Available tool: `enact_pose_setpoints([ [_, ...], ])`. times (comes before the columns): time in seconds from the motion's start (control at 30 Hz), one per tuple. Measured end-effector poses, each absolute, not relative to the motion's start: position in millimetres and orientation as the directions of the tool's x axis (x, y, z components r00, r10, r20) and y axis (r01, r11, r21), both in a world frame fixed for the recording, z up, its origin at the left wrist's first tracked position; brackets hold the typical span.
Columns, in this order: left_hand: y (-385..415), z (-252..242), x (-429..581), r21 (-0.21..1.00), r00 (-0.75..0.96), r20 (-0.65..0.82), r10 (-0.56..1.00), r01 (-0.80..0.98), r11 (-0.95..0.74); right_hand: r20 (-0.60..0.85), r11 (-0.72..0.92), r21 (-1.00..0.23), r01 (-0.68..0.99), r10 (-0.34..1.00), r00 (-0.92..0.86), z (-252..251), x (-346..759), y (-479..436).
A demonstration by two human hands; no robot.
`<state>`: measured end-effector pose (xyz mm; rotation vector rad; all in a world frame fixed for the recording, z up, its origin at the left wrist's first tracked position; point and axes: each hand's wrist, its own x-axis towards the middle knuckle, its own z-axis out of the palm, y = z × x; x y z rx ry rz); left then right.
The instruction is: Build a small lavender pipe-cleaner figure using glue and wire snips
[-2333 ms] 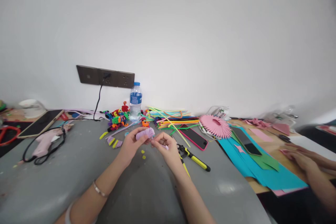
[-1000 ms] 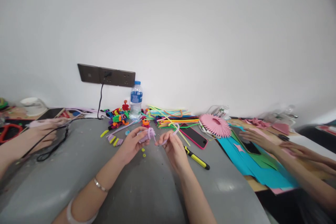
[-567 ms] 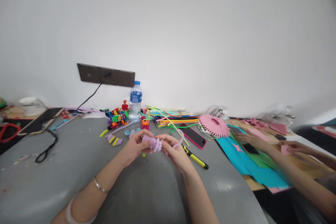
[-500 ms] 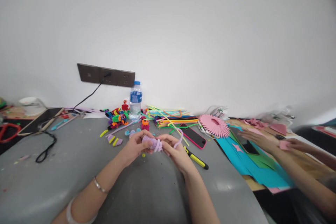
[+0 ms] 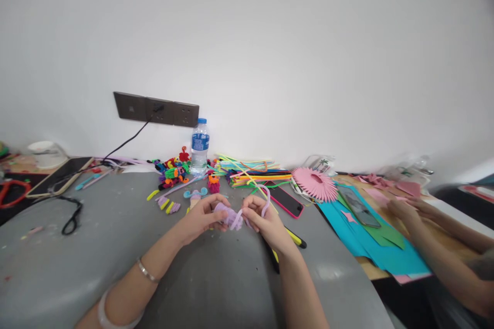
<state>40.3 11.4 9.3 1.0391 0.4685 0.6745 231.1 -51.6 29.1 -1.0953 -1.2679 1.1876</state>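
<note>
A lilac pipe cleaner, wound into a thick coil, hangs between my hands above the grey table. My left hand is closed around the coil's left end. With thumb and fingertips my right hand pinches the loose strand at the other end, and its tail loops up over that hand. Just beyond my left hand lies a small figure with blue curls. Striped yellow and lilac pieces rest to its left. Partly under my right wrist is a yellow-and-black cutter.
Behind are a water bottle, a bundle of pipe cleaners and a heap of colourful figures. A pink-edged phone lies right of them, near a pink paper fan. At right, another person's hands work over coloured paper.
My right hand has drawn slightly away from my left, and a crossing strand now shows between them. The coil sits a little lower. The other person's near hand has left the phone beside it.
</note>
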Motion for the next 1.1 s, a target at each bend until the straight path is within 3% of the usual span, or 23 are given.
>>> enact_pose_setpoints([
  [0.17,10.0,6.3,42.3,0.913,0.742,-0.085,0.665,-0.210,0.351,0.091,0.096,-0.994,0.060,0.993,-0.079,32.8,228.6,-50.2],
  [0.4,9.8,8.0,41.5,0.905,0.738,-0.067,0.671,-0.237,0.352,0.186,0.178,-0.980,0.089,0.979,0.084,16.6,226.0,-38.9],
  [0.73,9.4,14.5,41.6,0.892,0.714,-0.087,0.695,-0.254,0.373,0.150,0.145,-0.989,0.040,0.966,0.209,1.2,215.9,-36.9],
  [1.1,10.6,5.6,48.9,0.919,0.522,0.019,0.853,-0.346,0.191,0.099,0.146,-0.977,-0.154,0.955,0.281,-12.2,191.8,-45.9],
])
